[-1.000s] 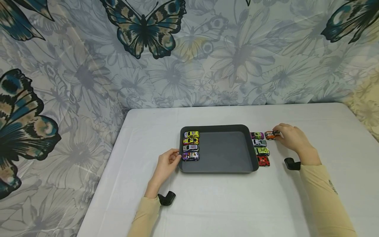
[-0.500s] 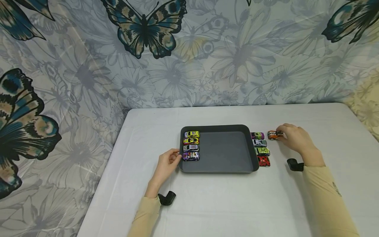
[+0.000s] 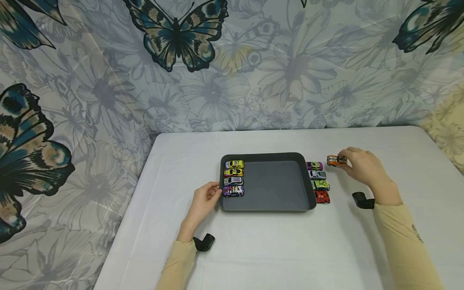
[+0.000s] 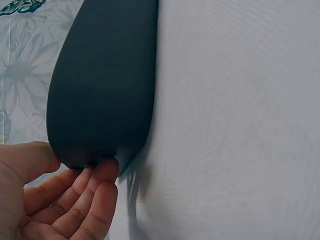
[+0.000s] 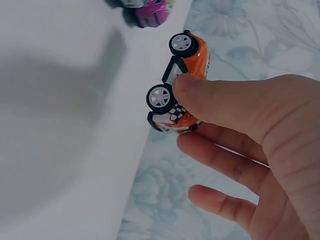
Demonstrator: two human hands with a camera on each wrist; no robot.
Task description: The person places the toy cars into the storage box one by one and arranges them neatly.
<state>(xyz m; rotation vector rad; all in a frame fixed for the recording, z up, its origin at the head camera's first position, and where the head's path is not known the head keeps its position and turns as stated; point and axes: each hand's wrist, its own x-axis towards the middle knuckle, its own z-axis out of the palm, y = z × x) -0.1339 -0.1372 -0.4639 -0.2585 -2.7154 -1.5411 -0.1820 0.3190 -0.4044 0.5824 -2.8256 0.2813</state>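
Right hand (image 3: 363, 167): thumb and fingers pinch an orange toy car (image 5: 196, 60), just right of the magenta toy car (image 3: 314, 166) at the far end of a column of four toy cars (image 3: 318, 175) beside the dark tray (image 3: 275, 187). Left hand (image 3: 204, 200): thumb and curled fingers grip the tray's left edge. Inside, along left wall: four more toy cars (image 3: 233, 181).

I see a pale grey floral backdrop (image 3: 210, 92) | dark-edged teal butterfly (image 3: 176, 34) printed on it | yellowish patch (image 3: 449, 129), far right | white table (image 3: 268, 249) before it

Tray (image 3: 272, 185) on table (image 3: 253, 249); four cars (image 3: 233, 181) inside, left end; four others (image 3: 317, 175) just right.
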